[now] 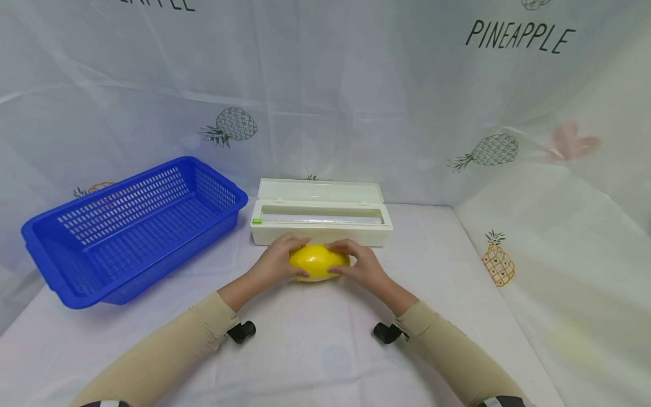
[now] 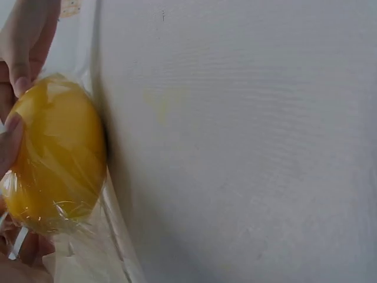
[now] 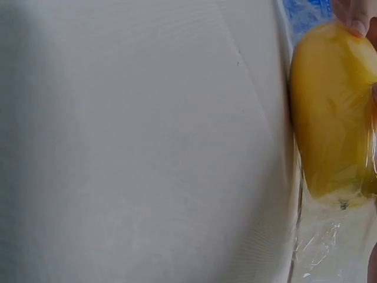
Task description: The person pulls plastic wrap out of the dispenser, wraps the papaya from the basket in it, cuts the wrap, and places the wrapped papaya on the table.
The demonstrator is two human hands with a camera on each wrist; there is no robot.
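A yellow oval fruit (image 1: 316, 262) in clear plastic film lies just in front of the white cling film dispenser (image 1: 325, 234). My left hand (image 1: 277, 259) holds its left end between thumb and fingers. The right hand (image 1: 365, 264) grips the opposite end the same way. In the left wrist view, shiny creased film covers the fruit (image 2: 62, 144), bunched near its lower end. The right wrist view shows the fruit (image 3: 327, 112) partly cut off by the frame edge, with loose-looking clear film below it.
The dispenser's lid (image 1: 320, 191) stands raised at the back, with a film roll (image 1: 320, 218) inside and a green piece (image 1: 256, 221) on its left rim. A blue slotted basket (image 1: 137, 285) stands to the left. Behind hangs a white pineapple-print cloth (image 1: 346, 102).
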